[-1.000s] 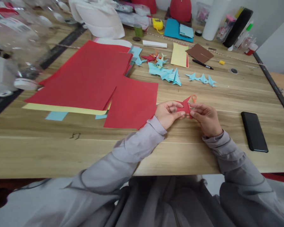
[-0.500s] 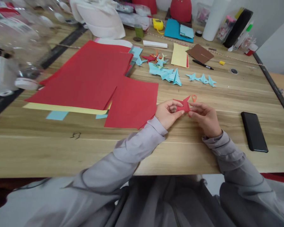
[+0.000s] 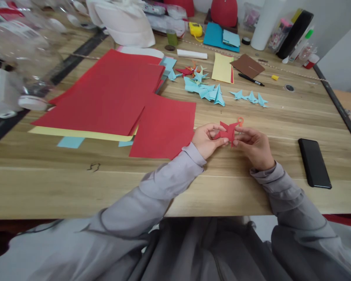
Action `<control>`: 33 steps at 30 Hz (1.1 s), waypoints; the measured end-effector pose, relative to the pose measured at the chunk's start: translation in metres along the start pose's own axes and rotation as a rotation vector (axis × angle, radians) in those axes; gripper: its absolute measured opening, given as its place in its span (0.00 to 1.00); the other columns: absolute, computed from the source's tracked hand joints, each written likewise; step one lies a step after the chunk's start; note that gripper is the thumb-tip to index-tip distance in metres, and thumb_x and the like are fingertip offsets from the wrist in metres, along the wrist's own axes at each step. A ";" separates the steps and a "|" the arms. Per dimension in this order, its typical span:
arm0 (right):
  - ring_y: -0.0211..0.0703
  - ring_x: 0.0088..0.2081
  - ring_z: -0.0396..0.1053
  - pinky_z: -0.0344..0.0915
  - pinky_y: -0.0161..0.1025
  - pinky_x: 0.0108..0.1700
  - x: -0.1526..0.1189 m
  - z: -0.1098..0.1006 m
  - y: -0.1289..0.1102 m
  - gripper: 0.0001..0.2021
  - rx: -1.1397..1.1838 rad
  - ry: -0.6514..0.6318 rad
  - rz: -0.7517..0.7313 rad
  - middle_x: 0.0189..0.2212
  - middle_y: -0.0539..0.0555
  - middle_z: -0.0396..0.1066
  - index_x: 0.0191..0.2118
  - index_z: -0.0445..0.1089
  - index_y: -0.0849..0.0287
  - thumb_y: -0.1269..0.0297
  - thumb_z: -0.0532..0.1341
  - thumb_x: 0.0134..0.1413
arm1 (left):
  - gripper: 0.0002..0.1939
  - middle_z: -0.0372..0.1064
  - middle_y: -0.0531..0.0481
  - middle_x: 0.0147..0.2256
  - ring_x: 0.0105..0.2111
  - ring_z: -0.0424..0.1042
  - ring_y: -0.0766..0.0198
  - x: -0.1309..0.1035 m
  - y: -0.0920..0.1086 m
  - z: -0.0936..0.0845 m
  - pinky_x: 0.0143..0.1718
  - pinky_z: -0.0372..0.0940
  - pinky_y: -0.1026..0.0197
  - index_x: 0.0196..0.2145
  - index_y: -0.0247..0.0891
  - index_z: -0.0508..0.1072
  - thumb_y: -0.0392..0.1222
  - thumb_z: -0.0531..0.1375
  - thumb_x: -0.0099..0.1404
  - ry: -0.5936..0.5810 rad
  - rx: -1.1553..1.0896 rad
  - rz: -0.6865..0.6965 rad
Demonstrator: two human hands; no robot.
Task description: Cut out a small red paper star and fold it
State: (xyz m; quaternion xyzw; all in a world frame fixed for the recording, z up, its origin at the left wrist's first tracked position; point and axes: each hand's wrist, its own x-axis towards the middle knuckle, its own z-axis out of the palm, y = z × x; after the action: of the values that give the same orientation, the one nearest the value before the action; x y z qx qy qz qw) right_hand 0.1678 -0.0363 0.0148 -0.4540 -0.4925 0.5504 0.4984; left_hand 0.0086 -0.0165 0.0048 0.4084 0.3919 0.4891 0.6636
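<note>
Between my two hands, a little above the table, is a small folded red paper piece [image 3: 228, 132] with pointed flaps. My left hand [image 3: 206, 139] pinches its left side with thumb and fingers. At its right edge, my right hand [image 3: 254, 146] has thumb and fingertips closed on the paper. Just behind the paper, partly covered, lies a small orange handle or loop [image 3: 240, 121]. To the left of my left hand is a square red paper sheet [image 3: 166, 128]. Beyond my hands lie several folded light-blue paper figures [image 3: 204, 90].
Large red sheets [image 3: 111, 93] cover the left of the table. A black phone [image 3: 314, 163] lies at the right. Further back are brown paper [image 3: 248, 65], a black pen [image 3: 250, 79], yellow paper strips [image 3: 221, 68] and a yellow tape measure [image 3: 195, 29]. Plastic bottles [image 3: 20, 50] stand far left.
The red paper has turned in my fingers, and its flaps now point in different directions, one standing up at the upper left. My hands have stayed in nearly the same place.
</note>
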 end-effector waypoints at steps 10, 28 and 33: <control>0.39 0.28 0.73 0.71 0.41 0.36 0.001 -0.002 0.001 0.18 0.015 0.024 -0.019 0.28 0.50 0.77 0.40 0.74 0.56 0.66 0.70 0.37 | 0.20 0.74 0.51 0.21 0.20 0.73 0.66 0.000 0.005 0.001 0.28 0.70 0.60 0.30 0.32 0.70 0.35 0.72 0.37 0.039 -0.057 -0.015; 0.34 0.23 0.69 0.66 0.35 0.29 0.005 -0.002 0.003 0.15 0.036 0.156 0.001 0.22 0.46 0.74 0.35 0.73 0.56 0.63 0.71 0.36 | 0.13 0.76 0.45 0.24 0.27 0.78 0.59 -0.002 0.007 0.000 0.34 0.73 0.57 0.37 0.30 0.74 0.31 0.62 0.51 -0.066 -0.148 -0.134; 0.33 0.21 0.66 0.63 0.34 0.27 0.005 0.000 -0.001 0.12 0.129 0.171 0.037 0.19 0.45 0.71 0.31 0.73 0.57 0.65 0.71 0.35 | 0.12 0.76 0.46 0.26 0.27 0.77 0.59 0.001 0.014 -0.002 0.32 0.73 0.58 0.35 0.29 0.75 0.30 0.59 0.51 -0.056 -0.168 -0.153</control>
State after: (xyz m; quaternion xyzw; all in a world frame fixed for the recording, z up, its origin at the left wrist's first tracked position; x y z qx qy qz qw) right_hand 0.1678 -0.0310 0.0156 -0.4753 -0.4034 0.5493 0.5564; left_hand 0.0019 -0.0127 0.0167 0.3336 0.3609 0.4565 0.7417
